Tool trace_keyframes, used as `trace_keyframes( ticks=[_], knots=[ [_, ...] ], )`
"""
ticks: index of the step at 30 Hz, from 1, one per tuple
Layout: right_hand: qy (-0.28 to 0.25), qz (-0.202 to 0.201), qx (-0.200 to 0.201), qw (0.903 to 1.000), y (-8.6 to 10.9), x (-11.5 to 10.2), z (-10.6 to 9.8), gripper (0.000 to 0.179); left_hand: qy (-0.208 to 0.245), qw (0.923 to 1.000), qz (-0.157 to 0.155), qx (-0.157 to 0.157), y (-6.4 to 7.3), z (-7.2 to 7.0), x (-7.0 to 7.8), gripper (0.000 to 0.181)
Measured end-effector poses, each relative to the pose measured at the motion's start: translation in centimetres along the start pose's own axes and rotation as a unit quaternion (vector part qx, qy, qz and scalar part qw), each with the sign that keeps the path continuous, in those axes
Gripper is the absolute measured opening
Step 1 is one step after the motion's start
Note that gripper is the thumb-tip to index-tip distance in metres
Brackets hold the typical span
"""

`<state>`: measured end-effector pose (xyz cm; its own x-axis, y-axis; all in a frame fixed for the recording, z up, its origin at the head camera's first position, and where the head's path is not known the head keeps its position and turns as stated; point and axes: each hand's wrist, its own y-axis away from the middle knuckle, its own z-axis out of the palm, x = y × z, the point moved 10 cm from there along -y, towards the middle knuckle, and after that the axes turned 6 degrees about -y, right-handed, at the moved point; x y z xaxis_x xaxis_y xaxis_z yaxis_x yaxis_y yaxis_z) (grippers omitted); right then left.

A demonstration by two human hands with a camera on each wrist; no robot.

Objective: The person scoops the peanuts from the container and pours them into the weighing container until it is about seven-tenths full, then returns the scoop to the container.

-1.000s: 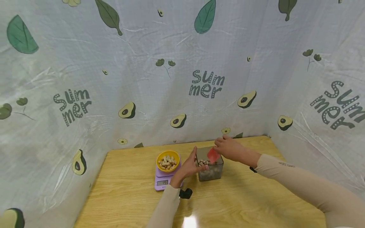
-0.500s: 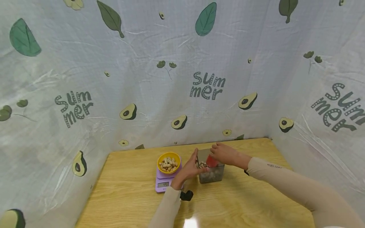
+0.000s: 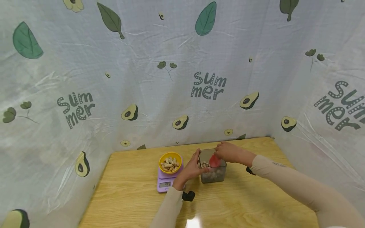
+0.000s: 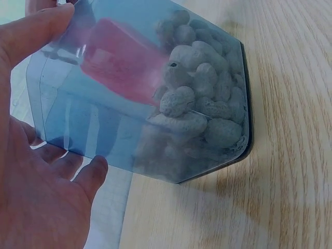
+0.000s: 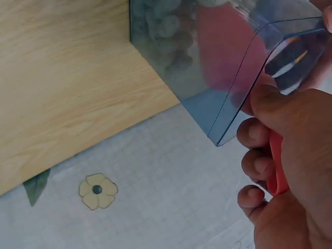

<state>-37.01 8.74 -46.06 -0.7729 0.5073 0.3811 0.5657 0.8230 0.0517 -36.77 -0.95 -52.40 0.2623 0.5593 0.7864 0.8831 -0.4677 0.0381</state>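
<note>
A clear grey plastic container [image 3: 218, 175], partly filled with unshelled peanuts [image 4: 207, 78], stands on the table. My left hand [image 3: 189, 171] holds it at the left, its thumb across the near wall and its fingers spread along the side. Inside the container, over the peanuts, is a red scoop [image 3: 214, 161]. My right hand [image 3: 230, 152] grips the scoop's handle [image 5: 278, 163] at the container's right rim, fingers curled round it. Through the wall in the left wrist view, the scoop's blade [image 4: 124, 62] reaches down to the peanuts; what it carries is hard to tell.
Left of the container, a yellow bowl [image 3: 170, 172] of peanuts sits on a purple kitchen scale [image 3: 160, 188], whose display seems to read 493. My left forearm passes close beside the scale. A printed cloth [image 3: 154, 95] hangs behind and beside the wooden table [image 3: 128, 190].
The right hand with the scoop dipped lower and leftward into the container, then shifted slightly back right. The left hand keeps its hold on the container. The scale and bowl stay in place.
</note>
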Motion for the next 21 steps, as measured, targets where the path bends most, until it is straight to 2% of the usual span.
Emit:
trace_keyframes(
  ticks=[7,10,16,21],
  knots=[
    [-0.016,-0.018,0.018,0.9996,-0.2,-0.6,-0.5,0.009,-0.001,0.9999,0.005,0.013,-0.2,-0.1,0.0,0.109],
    [-0.037,-0.01,0.025,0.9989,-0.3,-0.8,-0.7,0.008,-0.007,0.9998,0.004,0.016,-0.2,-0.3,0.2,0.11],
    [-0.034,-0.01,0.045,0.9984,-1.0,-1.6,-0.5,0.007,-0.005,0.9999,0.005,0.012,-0.3,-0.2,0.0,0.111],
    [-0.119,-0.006,0.062,0.9909,-0.5,-1.4,-0.3,0.005,-0.005,0.9998,0.008,0.017,-0.1,-0.3,0.1,0.11]
  ],
)
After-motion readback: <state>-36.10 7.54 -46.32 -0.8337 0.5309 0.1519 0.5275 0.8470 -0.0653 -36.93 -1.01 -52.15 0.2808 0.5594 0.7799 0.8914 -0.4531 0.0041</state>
